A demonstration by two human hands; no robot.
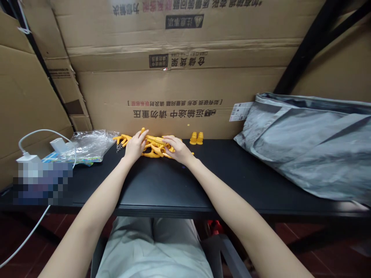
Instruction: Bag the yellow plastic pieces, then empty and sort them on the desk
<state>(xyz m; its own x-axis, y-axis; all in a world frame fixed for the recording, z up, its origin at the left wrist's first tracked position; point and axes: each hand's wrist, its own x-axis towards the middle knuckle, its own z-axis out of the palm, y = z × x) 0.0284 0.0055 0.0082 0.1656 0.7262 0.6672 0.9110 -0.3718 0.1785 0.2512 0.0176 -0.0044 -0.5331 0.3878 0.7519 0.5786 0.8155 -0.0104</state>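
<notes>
A pile of yellow branch-shaped plastic pieces (153, 150) lies on the black table against the cardboard. My left hand (135, 146) is at the left part of the pile, its fingers closed round a piece whose tip sticks up above them. Over the right part, my right hand (177, 150) has its fingers curled down on the yellow pieces and its thumb low at their front edge. Which exact pieces the fingers hold is partly hidden. Two small yellow stepped parts (196, 138) stand side by side to the right of the pile.
Clear plastic bags (89, 144) lie left of the pile. A white charger with a cable (27, 158) sits beside a blurred-out item. A grey fabric bag (304, 150) takes up the table's right side. Printed cardboard (185, 85) walls the back.
</notes>
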